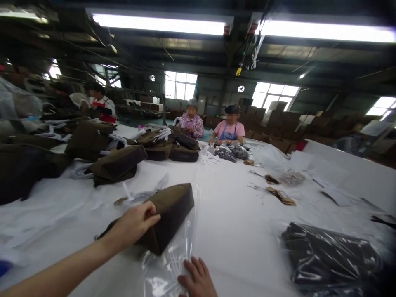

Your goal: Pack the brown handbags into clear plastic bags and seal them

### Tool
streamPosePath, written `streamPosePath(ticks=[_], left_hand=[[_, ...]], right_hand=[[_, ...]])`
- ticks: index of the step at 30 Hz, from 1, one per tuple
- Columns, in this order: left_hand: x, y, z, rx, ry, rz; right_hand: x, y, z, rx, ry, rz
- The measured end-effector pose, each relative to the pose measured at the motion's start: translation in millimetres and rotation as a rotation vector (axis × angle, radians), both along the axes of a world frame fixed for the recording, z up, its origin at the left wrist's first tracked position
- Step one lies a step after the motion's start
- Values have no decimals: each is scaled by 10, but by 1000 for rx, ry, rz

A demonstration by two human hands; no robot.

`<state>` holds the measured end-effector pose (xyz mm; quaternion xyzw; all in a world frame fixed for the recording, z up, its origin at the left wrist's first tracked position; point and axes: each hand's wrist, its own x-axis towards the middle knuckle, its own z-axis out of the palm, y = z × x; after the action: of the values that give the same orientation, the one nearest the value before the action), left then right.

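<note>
An olive-green bag with a dark base (pixel 173 210) is tilted on the white table, in front of me. My left hand (pixel 136 220) pinches its near side between thumb and fingers. Under and beside the bag lies a clear plastic bag (pixel 168 270), partly hidden by it. My right hand (pixel 199 278) is at the bottom edge of the view, its fingers apart and lying on or just over the plastic's right side. Grey straps or wrapping show behind the olive bag.
Several olive bags (pixel 117 163) are piled at the left on the white table (pixel 229 231). A plastic-wrapped dark bag (pixel 331 255) lies at the right. Brown tags (pixel 281 196) lie beyond it. Two people (pixel 229 130) work at the far end; another person (pixel 103 107) is further left.
</note>
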<state>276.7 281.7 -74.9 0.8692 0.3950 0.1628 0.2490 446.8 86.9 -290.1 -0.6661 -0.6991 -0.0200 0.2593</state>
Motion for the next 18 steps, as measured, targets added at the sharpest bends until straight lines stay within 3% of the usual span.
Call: streamPosePath(ticks=[2,4,7,10,15,18], left_hand=[[-212,-612,125,-200,-19,-169],[-474,-1036,199,-292,-4,-240],[-891,-1388,156,-272,22,-107],[-1148,-1655,-68,-182,36,-66],[-1032,-2023,-506,96,189,-397],[-888,-2081,-596,212,245,-296]], right_hand=[[-18,-158,289,-64,87,57],[-34,-417,554,-116,202,61],[-36,-902,807,-225,324,65],[-26,-1317,928,-345,284,50],[77,-1652,1031,-469,15,-79],[206,-1789,1025,-512,-52,-232]])
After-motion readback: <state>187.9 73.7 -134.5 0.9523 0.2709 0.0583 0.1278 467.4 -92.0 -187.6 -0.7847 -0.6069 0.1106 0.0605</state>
